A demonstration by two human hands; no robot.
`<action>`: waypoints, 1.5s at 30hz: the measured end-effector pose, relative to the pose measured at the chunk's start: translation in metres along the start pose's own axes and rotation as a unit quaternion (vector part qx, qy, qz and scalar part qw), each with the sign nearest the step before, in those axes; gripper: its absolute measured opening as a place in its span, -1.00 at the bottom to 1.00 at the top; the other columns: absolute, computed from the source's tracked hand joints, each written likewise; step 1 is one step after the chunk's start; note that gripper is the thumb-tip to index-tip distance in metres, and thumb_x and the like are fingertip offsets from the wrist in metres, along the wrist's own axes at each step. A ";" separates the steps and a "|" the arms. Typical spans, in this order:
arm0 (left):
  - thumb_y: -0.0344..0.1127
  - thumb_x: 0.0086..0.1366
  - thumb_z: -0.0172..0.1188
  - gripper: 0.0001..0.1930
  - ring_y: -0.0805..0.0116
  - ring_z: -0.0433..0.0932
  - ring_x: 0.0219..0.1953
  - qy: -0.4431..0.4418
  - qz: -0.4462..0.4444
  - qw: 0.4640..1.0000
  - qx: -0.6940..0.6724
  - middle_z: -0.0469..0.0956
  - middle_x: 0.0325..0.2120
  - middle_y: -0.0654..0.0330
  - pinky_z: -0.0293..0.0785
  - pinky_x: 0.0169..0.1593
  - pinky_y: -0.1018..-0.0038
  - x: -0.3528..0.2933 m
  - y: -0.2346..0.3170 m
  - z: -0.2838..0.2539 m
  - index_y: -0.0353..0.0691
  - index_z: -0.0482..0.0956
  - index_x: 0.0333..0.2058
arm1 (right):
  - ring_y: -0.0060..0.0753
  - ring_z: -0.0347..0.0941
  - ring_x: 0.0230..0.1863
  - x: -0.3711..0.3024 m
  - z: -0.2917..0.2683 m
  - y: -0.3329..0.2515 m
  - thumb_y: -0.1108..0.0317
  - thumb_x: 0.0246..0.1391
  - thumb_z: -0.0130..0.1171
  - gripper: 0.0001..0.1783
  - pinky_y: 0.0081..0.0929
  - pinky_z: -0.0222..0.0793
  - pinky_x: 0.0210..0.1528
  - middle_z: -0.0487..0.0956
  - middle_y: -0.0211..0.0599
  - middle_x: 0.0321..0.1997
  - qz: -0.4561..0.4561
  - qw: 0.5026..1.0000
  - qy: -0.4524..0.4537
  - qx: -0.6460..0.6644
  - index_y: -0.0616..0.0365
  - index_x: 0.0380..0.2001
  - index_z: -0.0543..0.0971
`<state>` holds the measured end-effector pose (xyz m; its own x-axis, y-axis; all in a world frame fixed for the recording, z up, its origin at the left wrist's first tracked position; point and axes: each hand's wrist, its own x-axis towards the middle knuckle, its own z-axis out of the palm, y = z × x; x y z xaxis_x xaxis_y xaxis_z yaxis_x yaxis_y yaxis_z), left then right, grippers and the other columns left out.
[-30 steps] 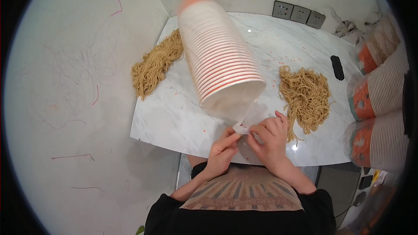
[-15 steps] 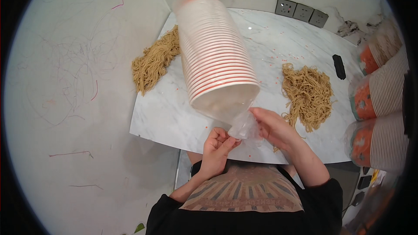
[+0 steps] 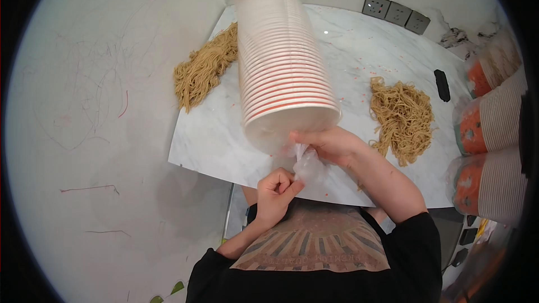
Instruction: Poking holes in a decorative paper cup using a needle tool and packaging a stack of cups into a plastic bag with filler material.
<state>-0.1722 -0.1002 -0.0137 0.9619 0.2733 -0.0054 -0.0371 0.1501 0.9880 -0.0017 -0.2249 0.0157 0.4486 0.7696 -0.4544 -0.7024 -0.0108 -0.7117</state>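
A long stack of nested white paper bowls with orange rims (image 3: 289, 81) lies on the table in a clear plastic bag (image 3: 310, 171), its open end facing me. The bag's mouth is gathered and twisted just below the front bowl. My left hand (image 3: 275, 193) pinches the loose end of the plastic between thumb and curled fingers. Close to the bowl's rim, my right hand (image 3: 331, 143) grips the neck of the bag, thumb and fingers closed round it. Part of the bag's neck is hidden behind the right hand's fingers.
Tangled yarn-like tan strands lie in a left bundle (image 3: 206, 67) and a right pile (image 3: 403, 120) on the marble-patterned table (image 3: 219, 151). A black object (image 3: 442, 85) rests at the right. More bagged bowl stacks (image 3: 497, 126) line the right side. Wall sockets (image 3: 397, 14) sit behind.
My right hand has moved left and slightly up, closing round the bag's neck by the front bowl. The plastic there is now bunched tighter. My left hand still pinches the loose end.
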 end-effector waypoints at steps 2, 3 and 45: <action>-0.64 0.19 0.32 -0.56 0.54 0.38 -0.45 0.008 0.029 0.998 0.046 0.43 -0.55 0.28 0.24 -0.36 0.63 -0.006 0.003 -0.006 -0.20 0.19 -0.62 | -0.43 0.54 -0.03 0.001 -0.004 -0.004 0.21 0.13 0.42 -0.47 -0.41 0.44 -0.11 0.63 -0.29 -0.04 0.009 1.000 0.013 -0.011 0.18 0.10 0.51; -0.66 0.14 0.35 -0.54 0.51 0.42 -0.45 0.015 0.059 0.994 0.092 0.45 -0.56 0.24 0.31 -0.36 0.61 -0.008 0.004 -0.008 -0.20 0.19 -0.64 | -0.43 0.54 -0.02 0.000 -0.004 -0.006 0.21 0.13 0.41 -0.48 -0.39 0.42 -0.09 0.63 -0.28 -0.03 0.018 0.999 0.026 -0.022 0.14 0.10 0.51; -0.18 0.45 0.14 -0.42 0.26 0.37 0.20 0.247 0.208 0.913 0.249 0.38 0.20 0.02 0.41 0.19 0.34 0.132 0.043 -0.155 -0.23 0.23 0.34 | 0.47 -0.11 0.49 0.000 0.054 -0.001 0.07 0.02 0.44 0.30 -0.07 0.00 0.49 -0.26 0.36 0.55 -0.496 0.688 0.111 -0.517 0.21 0.51 -0.27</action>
<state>-0.0892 0.0900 0.0044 0.6482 0.6224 0.4387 -0.1251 -0.4812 0.8677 -0.0308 -0.1902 0.0447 0.5775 0.6109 0.5416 0.7290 -0.0872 -0.6790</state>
